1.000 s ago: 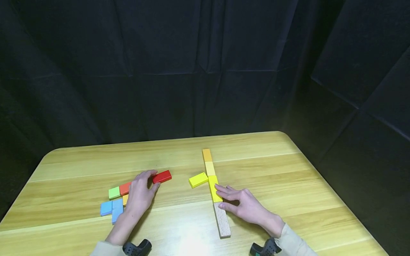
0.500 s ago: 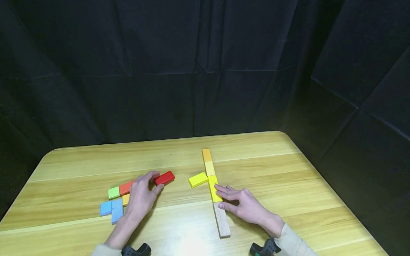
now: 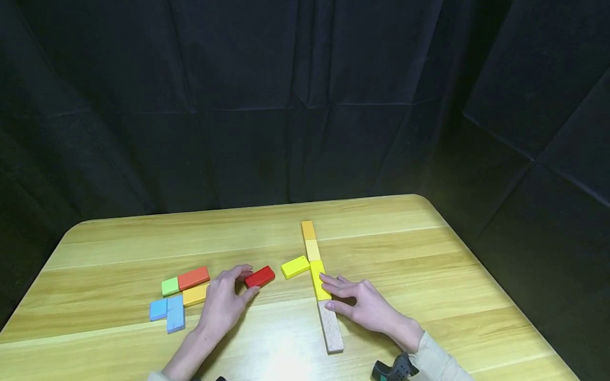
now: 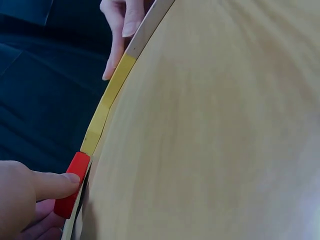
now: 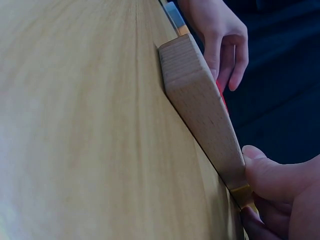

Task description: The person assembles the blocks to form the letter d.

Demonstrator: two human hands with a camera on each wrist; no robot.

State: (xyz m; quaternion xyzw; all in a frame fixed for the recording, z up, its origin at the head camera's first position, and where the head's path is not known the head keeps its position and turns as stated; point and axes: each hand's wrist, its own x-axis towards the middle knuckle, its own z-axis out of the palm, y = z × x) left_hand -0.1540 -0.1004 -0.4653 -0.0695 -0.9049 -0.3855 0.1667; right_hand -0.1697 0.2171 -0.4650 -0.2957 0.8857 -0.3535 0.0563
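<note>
My left hand (image 3: 225, 302) pinches a red block (image 3: 260, 277) by its left end, thumb on the near side and fingers on the far side. In the left wrist view the thumb presses the face of the red block (image 4: 75, 180). My right hand (image 3: 364, 307) rests along a row of blocks, fingertips at a yellow block (image 3: 319, 280) and thumb at the top of a pale speckled block (image 3: 331, 328). Beyond these, the row goes on with a cream block (image 3: 312, 250) and an orange block (image 3: 307, 230). A bright yellow block (image 3: 295, 267) lies aslant, its right end against the row.
At the left of the wooden table (image 3: 405, 227) lie a green block (image 3: 170, 287), an orange-red block (image 3: 193, 278), an amber block (image 3: 195, 295), a small blue block (image 3: 158, 309) and a longer blue block (image 3: 175, 314). Dark cloth (image 3: 238, 148) hangs behind the table.
My left hand has moved right and nearer with the red block, toward the slanted yellow block, uncovering the amber and orange-red blocks. The right hand has stayed in place.
</note>
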